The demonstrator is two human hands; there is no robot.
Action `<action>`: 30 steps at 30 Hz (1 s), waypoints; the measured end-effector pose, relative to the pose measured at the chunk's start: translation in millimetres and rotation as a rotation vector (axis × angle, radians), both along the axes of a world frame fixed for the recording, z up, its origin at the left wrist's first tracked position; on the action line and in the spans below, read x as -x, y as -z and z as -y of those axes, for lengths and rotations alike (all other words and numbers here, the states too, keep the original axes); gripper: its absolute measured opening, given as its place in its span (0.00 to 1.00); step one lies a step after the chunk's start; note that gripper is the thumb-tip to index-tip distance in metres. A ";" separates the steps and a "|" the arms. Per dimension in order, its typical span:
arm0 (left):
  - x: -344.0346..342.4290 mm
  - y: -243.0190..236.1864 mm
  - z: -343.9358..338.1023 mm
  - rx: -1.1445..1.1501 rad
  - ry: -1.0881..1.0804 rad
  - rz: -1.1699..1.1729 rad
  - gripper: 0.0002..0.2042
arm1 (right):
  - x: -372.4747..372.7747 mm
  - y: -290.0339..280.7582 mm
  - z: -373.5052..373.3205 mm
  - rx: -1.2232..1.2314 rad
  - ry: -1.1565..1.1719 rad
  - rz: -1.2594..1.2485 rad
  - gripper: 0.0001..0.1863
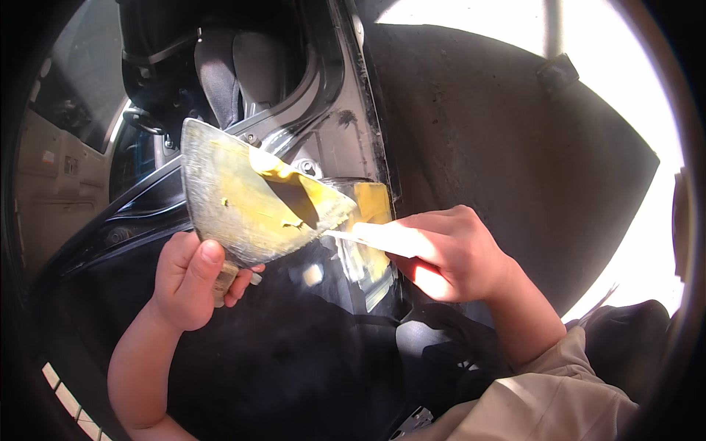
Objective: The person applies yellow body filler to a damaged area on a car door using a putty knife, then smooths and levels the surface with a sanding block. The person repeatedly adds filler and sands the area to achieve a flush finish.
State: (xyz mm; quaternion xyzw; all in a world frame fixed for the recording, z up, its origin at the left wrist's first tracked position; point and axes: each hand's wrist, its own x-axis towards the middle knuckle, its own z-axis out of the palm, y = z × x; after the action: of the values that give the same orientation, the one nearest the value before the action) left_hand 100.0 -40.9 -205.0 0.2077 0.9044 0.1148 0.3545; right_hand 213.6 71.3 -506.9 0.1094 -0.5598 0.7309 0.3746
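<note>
My left hand (195,275) is closed around the tan handle of a wide, worn metal mixing plate (228,184). Yellow body filler (323,202) is smeared across its face, with a few small lumps. A pale, flat spreader (379,237) is pinched between the fingers and thumb of my right hand (456,253). Its tip meets or nearly meets the plate's right corner; I cannot tell which. Below and beyond that tip, the dark car body panel (316,345) carries a yellow filler patch (373,202) and paler streaks near its edge.
Behind the plate, an opening in the car body shows a dark seat (254,70) and a pale trim panel (59,162). Along the right runs shaded grey ground (507,132), bordered by bright sunlit floor (640,59). A dark post foot (557,73) stands at the far right.
</note>
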 end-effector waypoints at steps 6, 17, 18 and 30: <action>26.1 -4.6 2.0 -0.254 -0.200 -0.204 0.30 | 19.8 93.9 30.5 0.546 -0.036 0.563 0.07; 36.4 -11.8 24.6 -0.224 -0.102 -0.208 0.27 | 12.1 119.3 118.3 0.545 -0.323 0.913 0.16; 35.9 -11.9 23.9 -0.220 -0.106 -0.216 0.27 | 12.7 120.5 125.0 0.558 -0.302 0.901 0.17; 35.2 -13.6 26.8 -0.191 -0.022 -0.230 0.26 | 16.4 111.2 131.7 0.454 -0.448 0.974 0.19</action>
State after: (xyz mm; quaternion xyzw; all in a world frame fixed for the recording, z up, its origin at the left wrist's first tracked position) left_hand 64.8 -67.7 -191.4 0.2422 0.9263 0.1795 0.2259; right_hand 197.1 -60.4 -618.1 -0.2068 -0.4602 0.8601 -0.0760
